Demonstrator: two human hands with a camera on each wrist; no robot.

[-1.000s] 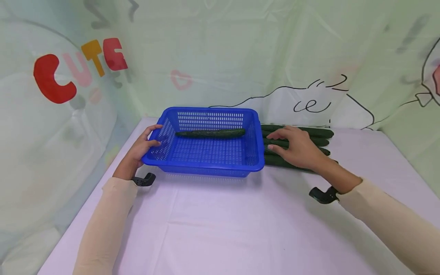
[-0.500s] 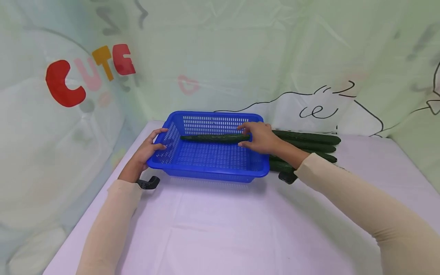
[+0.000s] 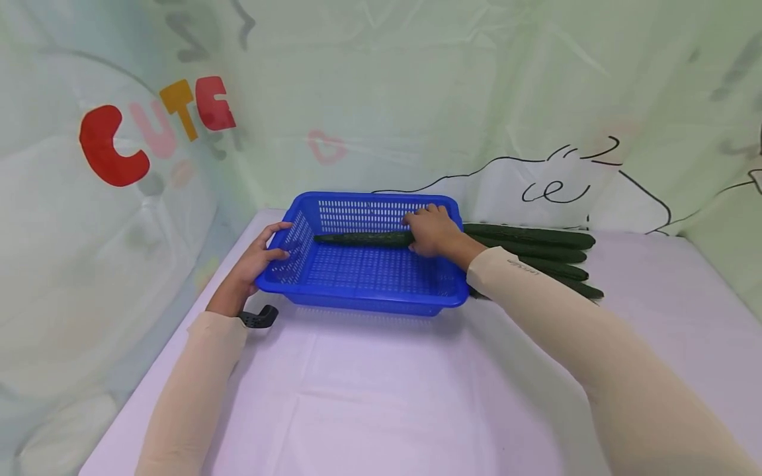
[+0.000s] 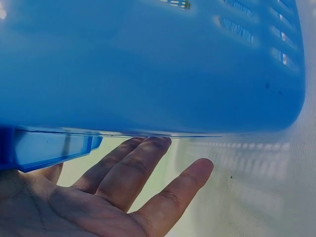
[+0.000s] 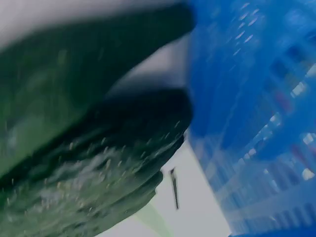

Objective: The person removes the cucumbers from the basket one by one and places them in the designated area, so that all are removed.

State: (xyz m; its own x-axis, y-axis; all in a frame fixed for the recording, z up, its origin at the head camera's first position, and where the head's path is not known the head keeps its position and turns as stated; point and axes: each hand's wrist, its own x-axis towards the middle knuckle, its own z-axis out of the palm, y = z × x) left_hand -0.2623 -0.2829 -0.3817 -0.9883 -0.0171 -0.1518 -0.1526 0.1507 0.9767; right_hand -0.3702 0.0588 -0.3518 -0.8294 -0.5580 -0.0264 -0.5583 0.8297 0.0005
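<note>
A blue plastic basket (image 3: 363,295) with slotted walls stands on the table. My left hand (image 3: 257,262) holds its left rim, with thumb and a finger over the edge; in the left wrist view several fingers (image 4: 133,173) lie against the outer side. One dark green cucumber (image 3: 363,239) lies lengthwise inside the basket. Over the right wall reaches my right hand (image 3: 433,231), gripping the right end of that cucumber, which its fingers cover. Several more cucumbers (image 3: 536,235) lie side by side just right of the basket, partly hidden by the right forearm.
The table (image 3: 369,396) has a pale lilac cover. A printed curtain (image 3: 381,99) hangs close behind it and along the left side. Under the left wrist shows a black camera mount (image 3: 259,317).
My right hand has moved left from above the loose cucumbers, over the basket wall, and closed on the end of the cucumber inside. The left hand has stayed on the rim.
</note>
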